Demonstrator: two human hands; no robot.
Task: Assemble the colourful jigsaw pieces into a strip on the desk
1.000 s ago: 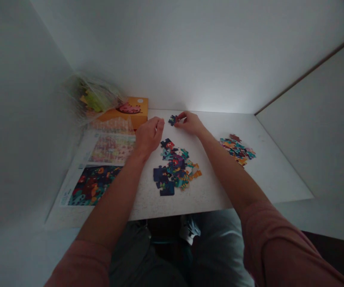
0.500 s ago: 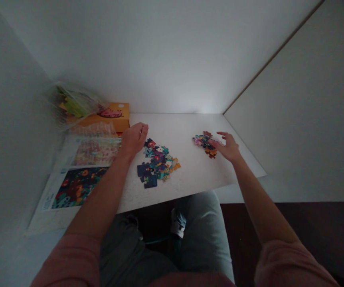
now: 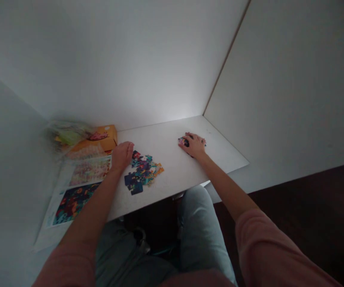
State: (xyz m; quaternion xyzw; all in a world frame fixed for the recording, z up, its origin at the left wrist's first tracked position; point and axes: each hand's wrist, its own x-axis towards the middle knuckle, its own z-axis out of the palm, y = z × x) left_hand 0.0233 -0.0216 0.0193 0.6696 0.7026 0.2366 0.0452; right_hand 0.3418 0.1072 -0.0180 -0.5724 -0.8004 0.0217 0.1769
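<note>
A heap of jigsaw puzzle pieces [image 3: 144, 169], dark blue, teal, red and orange, lies on the white table [image 3: 166, 185]. Just left of its upper end rests my left hand [image 3: 122, 156], fingers curled and pressed together; the inside of the hand is hidden. Farther right, my right hand [image 3: 195, 146] lies palm down with spread fingers on a smaller pile of puzzle pieces [image 3: 184, 142]. It covers most of that pile, and only some colourful edges show around the fingers.
Behind my left forearm are two printed picture sheets, a pale one [image 3: 89, 170] and a dark one [image 3: 74, 201]. An orange box [image 3: 109, 137] and a clear plastic bag [image 3: 68, 133] stand at the back left. Walls bound the table behind and at the right.
My right hand has come down from beside the smaller pile onto it, fingers spread. My left hand stays beside the larger heap. The head view has turned and shifted.
</note>
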